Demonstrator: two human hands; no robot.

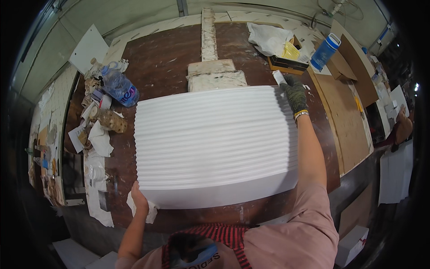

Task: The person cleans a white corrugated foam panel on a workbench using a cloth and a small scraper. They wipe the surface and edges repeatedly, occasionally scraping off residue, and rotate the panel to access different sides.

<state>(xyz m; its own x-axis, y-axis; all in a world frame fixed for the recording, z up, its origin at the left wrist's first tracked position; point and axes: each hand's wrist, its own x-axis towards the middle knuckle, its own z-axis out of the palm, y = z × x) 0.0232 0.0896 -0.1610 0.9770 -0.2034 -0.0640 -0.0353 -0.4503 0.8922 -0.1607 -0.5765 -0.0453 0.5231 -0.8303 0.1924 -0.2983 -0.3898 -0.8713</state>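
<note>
My left hand (139,197) clamps a crumpled cloth (150,210) against the ribbed white panel (215,143) (near corner); my gloved right hand (294,92) pinches a small white block (279,77).

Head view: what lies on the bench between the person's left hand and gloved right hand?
The white ribbed panel spans the whole stretch. The left hand rests at its near left corner, and the gloved right hand at its far right corner. The head view shows this.
</note>
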